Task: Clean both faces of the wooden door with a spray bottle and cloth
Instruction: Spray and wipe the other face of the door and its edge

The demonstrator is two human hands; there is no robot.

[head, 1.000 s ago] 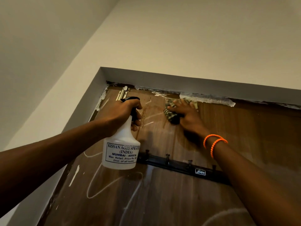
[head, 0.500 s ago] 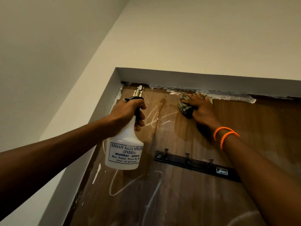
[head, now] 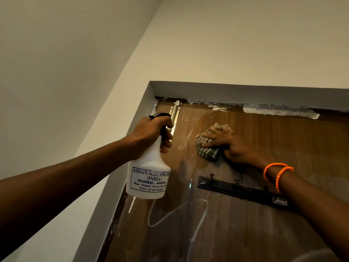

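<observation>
Head view, only one there is. The spray bottle (head: pixel 149 171) is gripped round its neck by the left hand (head: pixel 151 134), fingers curled over the black trigger head, and it's held up just beside the top left corner of the wooden door (head: pixel 245 233). The checked cloth (head: pixel 207 153) is pressed flat against the door face under the right hand (head: pixel 224 145), fingers spread over it rather than clenched, a bit below the top edge and between the brass bolt (head: pixel 175 114) and the middle of the door.

What could go wrong, as a guess: white scribble marks (head: pixel 179 214) lower down haven't been touched, so they could easily get missed if only the top gets wiped. The hook rail (head: pixel 243 191) sits just below the cloth hand, so the cloth could get snagged on a hook on a downward stroke. The peeling tape (head: pixel 279 111) along the top edge might get dragged loose too. Only one face is seen here.
</observation>
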